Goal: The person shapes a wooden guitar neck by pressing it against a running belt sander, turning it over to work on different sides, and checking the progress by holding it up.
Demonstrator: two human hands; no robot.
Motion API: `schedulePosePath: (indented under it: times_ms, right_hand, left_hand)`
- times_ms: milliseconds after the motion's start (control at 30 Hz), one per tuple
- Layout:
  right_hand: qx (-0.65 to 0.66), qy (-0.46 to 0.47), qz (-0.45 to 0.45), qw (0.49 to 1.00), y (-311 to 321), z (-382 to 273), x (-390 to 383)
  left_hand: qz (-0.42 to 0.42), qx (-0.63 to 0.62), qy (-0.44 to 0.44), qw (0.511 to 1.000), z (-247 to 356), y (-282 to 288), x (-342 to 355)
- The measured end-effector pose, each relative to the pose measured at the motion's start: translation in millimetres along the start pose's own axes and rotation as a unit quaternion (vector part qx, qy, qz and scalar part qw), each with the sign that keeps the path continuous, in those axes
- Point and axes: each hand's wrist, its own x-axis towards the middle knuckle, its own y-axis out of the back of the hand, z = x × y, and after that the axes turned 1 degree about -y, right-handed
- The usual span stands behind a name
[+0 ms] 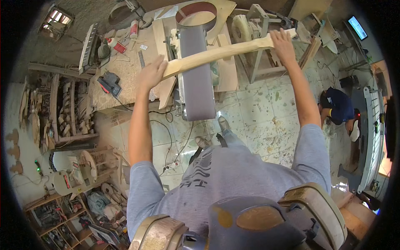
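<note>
My left hand (153,74) grips the left end of a long, pale shaped wooden piece (223,51), and my right hand (284,48) grips it near the right end, fingers wrapped over the top. The piece lies crosswise over the dark belt (197,96) of a belt sander, whose belt runs away from me to a round housing (196,12) at the far end; whether wood and belt touch I cannot tell.
A workbench (118,75) holds a black-and-red power tool (109,83) and glue bottles (116,45). A metal frame (254,71) stands at the right. A person (338,104) in dark blue bends beside a machine (366,137). Cables and a power strip (171,165) lie on the floor.
</note>
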Motion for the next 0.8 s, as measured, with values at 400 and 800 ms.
schedulePosePath:
  times_ms: [400,800]
  right_hand:
    - [0.023,0.023,0.072,0.997,0.5,-24.3,27.7]
    - [0.097,0.037,0.143,0.984,57.8,-151.7,46.9]
  left_hand:
    - [0.021,-0.018,0.026,0.999,-17.0,7.1,-20.6]
    - [0.017,-0.023,0.104,0.994,-118.5,51.6,-114.1]
